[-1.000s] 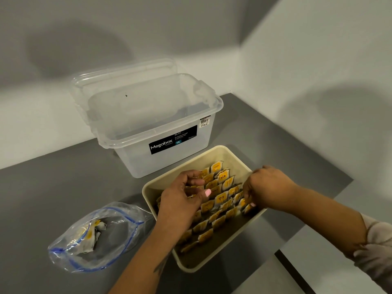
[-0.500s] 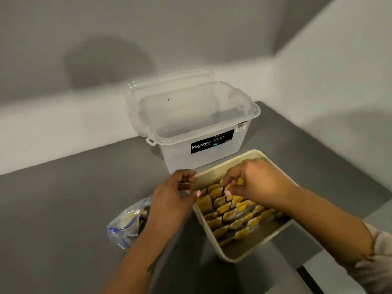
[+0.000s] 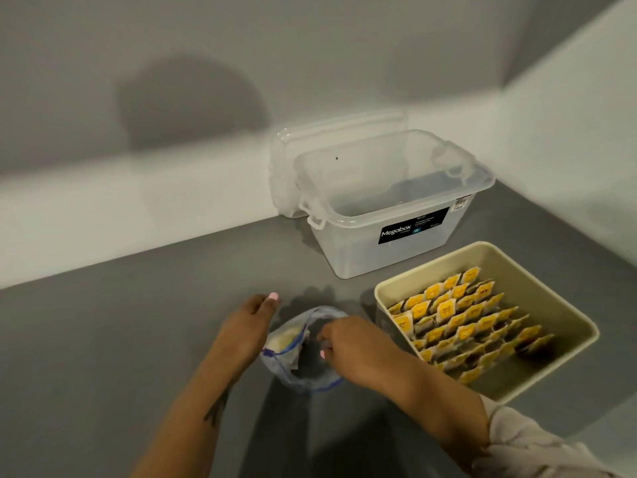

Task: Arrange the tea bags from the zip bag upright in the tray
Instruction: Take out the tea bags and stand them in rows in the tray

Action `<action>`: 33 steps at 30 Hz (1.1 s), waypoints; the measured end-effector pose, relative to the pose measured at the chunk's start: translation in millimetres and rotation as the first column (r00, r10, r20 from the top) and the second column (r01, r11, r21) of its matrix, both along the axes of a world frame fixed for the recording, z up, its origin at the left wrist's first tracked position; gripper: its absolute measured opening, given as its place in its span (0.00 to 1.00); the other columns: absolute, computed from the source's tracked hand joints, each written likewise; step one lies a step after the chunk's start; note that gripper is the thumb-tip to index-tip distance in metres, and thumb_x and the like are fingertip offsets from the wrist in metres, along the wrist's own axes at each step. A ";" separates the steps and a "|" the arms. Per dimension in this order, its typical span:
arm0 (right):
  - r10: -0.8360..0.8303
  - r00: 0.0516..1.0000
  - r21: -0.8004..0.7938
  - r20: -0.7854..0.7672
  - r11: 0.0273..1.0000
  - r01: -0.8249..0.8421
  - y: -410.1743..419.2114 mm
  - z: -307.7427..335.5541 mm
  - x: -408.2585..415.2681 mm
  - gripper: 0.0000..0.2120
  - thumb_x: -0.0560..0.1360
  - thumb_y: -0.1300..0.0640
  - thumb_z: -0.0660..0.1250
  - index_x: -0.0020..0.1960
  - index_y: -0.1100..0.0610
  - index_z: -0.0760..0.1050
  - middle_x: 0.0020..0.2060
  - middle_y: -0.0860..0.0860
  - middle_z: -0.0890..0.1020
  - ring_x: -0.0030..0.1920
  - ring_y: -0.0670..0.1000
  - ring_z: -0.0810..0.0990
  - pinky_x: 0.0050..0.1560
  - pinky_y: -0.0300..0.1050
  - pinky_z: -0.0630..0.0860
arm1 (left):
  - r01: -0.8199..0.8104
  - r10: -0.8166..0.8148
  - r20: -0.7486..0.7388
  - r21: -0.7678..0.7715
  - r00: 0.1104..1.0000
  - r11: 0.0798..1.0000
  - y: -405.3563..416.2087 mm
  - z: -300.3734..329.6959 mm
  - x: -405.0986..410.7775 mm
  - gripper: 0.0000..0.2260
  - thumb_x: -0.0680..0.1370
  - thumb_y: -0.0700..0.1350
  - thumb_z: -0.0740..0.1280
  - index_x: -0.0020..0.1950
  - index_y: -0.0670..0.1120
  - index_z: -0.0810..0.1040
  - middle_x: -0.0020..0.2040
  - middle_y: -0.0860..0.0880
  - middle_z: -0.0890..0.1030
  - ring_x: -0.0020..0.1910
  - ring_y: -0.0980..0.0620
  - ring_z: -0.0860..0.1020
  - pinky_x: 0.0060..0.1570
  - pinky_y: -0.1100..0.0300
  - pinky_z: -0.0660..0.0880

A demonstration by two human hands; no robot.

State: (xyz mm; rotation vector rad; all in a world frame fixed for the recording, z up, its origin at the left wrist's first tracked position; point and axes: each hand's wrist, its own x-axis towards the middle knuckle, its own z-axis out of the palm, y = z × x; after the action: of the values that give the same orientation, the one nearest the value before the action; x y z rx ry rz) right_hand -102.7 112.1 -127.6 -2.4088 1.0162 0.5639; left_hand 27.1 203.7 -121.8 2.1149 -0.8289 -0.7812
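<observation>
Gripping zip bag (image 3: pixel 303 353) rim, both hands, left (image 3: pixel 246 331), right (image 3: pixel 348 346), tray (image 3: pixel 565 305) beside

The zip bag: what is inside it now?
Inside the zip bag a few pale tea bags with some yellow show at its left side. The right hand reaches into the mouth and covers the rest, so the count stays unknown.

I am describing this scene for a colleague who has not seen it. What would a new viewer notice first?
First, the cream tray at the right, filled with rows of yellow-labelled tea bags standing upright. Next, the two hands at the zip bag in the front centre: the left hand touches its left edge and the right hand reaches into its mouth. Behind them stands an open clear plastic box.
</observation>
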 end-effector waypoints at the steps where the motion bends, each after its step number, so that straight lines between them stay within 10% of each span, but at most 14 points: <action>1: -0.049 0.995 0.040 -0.090 0.998 0.053 0.5 -6.7 11.0 0.23 0.79 0.50 0.62 0.72 0.52 0.64 0.69 0.54 0.69 0.68 0.57 0.69 0.66 0.50 0.66 | 0.012 -0.010 -0.105 0.020 0.994 1.000 3.5 4.1 -0.9 0.18 0.80 0.56 0.55 0.60 0.49 0.76 0.58 0.50 0.77 0.58 0.49 0.74 0.58 0.56 0.67; 6: -0.134 0.988 -0.024 0.079 0.990 0.136 18.4 -40.6 27.4 0.25 0.75 0.47 0.66 0.69 0.52 0.67 0.65 0.52 0.72 0.64 0.55 0.71 0.64 0.48 0.66 | 0.284 -0.217 -0.289 0.216 0.933 0.934 8.4 -0.1 0.8 0.11 0.76 0.56 0.63 0.54 0.51 0.72 0.48 0.54 0.77 0.38 0.62 0.73 0.32 0.73 0.70; 9: -0.217 0.948 -0.023 0.232 0.973 0.228 27.3 -51.3 33.6 0.22 0.74 0.47 0.66 0.65 0.54 0.70 0.60 0.54 0.76 0.60 0.54 0.75 0.62 0.47 0.69 | 0.309 -0.274 -0.163 0.269 0.948 0.912 7.3 -19.2 9.1 0.22 0.71 0.50 0.71 0.63 0.47 0.71 0.52 0.47 0.78 0.42 0.55 0.75 0.34 0.66 0.71; 14: -0.221 0.945 -0.052 0.240 0.969 0.240 22.2 -57.2 36.7 0.15 0.77 0.52 0.63 0.61 0.56 0.73 0.59 0.55 0.78 0.58 0.55 0.76 0.59 0.47 0.71 | 0.215 -0.216 -0.019 0.209 0.976 0.954 8.0 -31.8 14.6 0.10 0.72 0.44 0.68 0.52 0.46 0.77 0.45 0.44 0.82 0.43 0.46 0.81 0.46 0.50 0.80; 21: -0.098 0.907 0.089 -0.410 0.985 0.147 2.7 -29.3 48.9 0.23 0.80 0.52 0.60 0.73 0.56 0.61 0.71 0.54 0.65 0.72 0.54 0.61 0.72 0.47 0.58 | 0.179 -0.212 0.176 0.184 0.961 0.966 5.8 -38.6 19.7 0.09 0.75 0.45 0.64 0.54 0.47 0.76 0.43 0.49 0.79 0.39 0.53 0.77 0.34 0.66 0.73; 28: -0.142 0.981 -0.158 0.133 0.974 0.163 2.2 -3.1 13.0 0.13 0.80 0.52 0.60 0.63 0.53 0.73 0.57 0.55 0.79 0.56 0.54 0.79 0.61 0.47 0.75 | 0.196 -0.241 0.207 0.216 0.948 0.956 2.9 -39.8 20.9 0.15 0.75 0.47 0.64 0.61 0.49 0.72 0.56 0.48 0.79 0.49 0.51 0.77 0.47 0.63 0.72; 33: -0.390 0.788 0.170 0.476 0.920 0.353 -5.8 3.4 -4.0 0.03 0.75 0.51 0.68 0.44 0.50 0.77 0.44 0.51 0.82 0.45 0.51 0.80 0.52 0.44 0.79 | 0.131 -0.139 0.316 0.049 0.938 0.990 1.7 -25.8 17.1 0.17 0.77 0.51 0.64 0.65 0.50 0.71 0.63 0.49 0.74 0.61 0.50 0.73 0.60 0.58 0.70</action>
State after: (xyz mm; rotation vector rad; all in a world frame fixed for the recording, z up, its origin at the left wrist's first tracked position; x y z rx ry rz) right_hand -106.7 106.4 -124.2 -2.0370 1.1568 -0.1671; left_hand 44.2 205.3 -147.6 2.2615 -1.1504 -0.5254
